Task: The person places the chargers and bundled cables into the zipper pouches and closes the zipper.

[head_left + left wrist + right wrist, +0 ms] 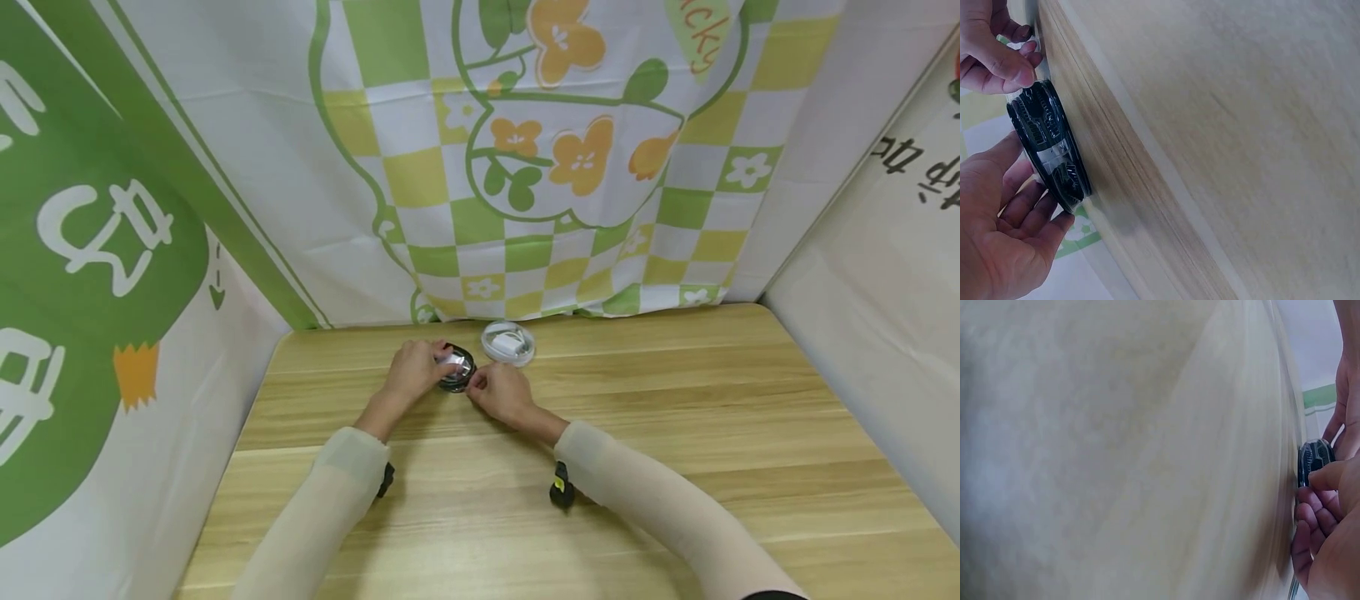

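Near the back edge of the table lies a round coil of black cable (pixel 467 360), with a shiny clear strip across its middle in the left wrist view. My left hand (pixel 412 371) holds the coil from the left, its thumb and fingers around the rim. From the other side, my right hand (pixel 504 392) pinches the edge of the cable coil (pixel 1318 452) between thumb and forefinger. The right hand's fingertips partly hide what exactly they pinch. Just behind the right hand is a white coiled cable (pixel 489 342) with a white block in its middle.
The wooden table (pixel 675 417) stretches out in front and to the right. A patterned cloth (pixel 525 275) hangs along its back edge, and printed cloths also hang at the left and right sides.
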Demonstrator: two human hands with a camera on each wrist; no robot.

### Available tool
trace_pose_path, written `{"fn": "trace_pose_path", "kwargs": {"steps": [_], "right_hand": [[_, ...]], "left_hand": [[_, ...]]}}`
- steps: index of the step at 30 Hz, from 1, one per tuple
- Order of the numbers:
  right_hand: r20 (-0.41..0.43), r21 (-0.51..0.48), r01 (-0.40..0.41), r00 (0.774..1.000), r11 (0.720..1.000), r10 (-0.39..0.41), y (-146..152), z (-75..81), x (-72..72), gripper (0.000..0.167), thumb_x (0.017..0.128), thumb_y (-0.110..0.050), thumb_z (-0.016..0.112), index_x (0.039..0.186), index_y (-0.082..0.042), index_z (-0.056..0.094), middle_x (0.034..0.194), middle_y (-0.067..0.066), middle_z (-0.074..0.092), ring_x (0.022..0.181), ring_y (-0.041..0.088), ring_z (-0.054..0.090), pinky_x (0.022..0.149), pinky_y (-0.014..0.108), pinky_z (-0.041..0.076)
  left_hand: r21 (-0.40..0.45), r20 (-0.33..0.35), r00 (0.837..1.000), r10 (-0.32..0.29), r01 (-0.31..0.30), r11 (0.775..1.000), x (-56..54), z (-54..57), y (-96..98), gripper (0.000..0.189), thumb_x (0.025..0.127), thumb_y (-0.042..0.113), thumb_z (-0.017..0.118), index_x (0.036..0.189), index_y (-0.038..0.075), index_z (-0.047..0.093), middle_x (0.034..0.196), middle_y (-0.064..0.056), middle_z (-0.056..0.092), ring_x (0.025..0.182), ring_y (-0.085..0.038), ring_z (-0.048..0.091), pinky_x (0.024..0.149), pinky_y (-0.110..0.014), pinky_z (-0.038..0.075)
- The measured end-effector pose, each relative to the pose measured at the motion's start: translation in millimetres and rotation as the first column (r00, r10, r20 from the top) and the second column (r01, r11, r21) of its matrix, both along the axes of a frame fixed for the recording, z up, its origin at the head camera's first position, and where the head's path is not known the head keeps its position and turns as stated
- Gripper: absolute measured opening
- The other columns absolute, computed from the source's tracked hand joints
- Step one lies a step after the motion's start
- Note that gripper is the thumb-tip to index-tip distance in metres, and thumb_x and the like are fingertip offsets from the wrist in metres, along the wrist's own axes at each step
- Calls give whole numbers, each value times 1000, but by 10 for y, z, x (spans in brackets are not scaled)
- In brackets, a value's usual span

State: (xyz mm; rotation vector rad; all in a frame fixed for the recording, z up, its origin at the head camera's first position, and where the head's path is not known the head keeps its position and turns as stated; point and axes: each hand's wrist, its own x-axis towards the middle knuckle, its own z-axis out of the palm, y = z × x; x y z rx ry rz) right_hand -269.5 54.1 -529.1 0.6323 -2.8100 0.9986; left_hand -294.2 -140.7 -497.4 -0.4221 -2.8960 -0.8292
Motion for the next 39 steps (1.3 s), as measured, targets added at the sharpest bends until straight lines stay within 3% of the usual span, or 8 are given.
{"fn": "trace_pose_path", "kwargs": {"steps": [8,13,27,32,39], "right_hand": [[-77,6,-58,995,998,58,86,-8,-67,8,87,-7,75,80,-10,79,74,-1,75,66,10,65,63,26,54],[-85,-29,-48,995,998,45,163,-26,-103,8,86,-2,73,82,-7,79,76,2,75,69,12,67,66,27,56],[-168,54,144,977,988,-133,139,-10,-131,13,91,-11,74,79,-12,79,76,1,76,68,20,70,66,40,59],[-165,41,151,976,988,-142,136,-23,-129,13,90,-11,75,78,-12,79,75,0,76,68,20,71,66,40,59],[-157,4,99,983,995,-97,187,-55,-99,11,89,-10,77,77,-11,79,72,0,75,66,19,69,66,38,57]], "left_hand": [[-17,23,999,22,-22,1000,-6,25,17,41,87,30,89,118,5,79,134,-17,68,130,-43,62,108,-53,51],[-23,42,999,33,-32,999,-11,35,22,40,87,30,89,117,5,79,136,-17,68,131,-45,61,110,-54,49],[-33,32,999,40,-39,999,-10,30,30,39,87,31,89,115,5,81,135,-17,69,130,-44,62,109,-53,50],[-37,3,1000,12,-12,999,-18,-4,20,39,88,31,88,116,5,80,136,-17,68,129,-43,63,108,-52,51],[-29,-31,997,-68,67,997,-5,-36,5,41,91,25,86,123,0,77,141,-21,65,130,-45,61,109,-52,51]]}}
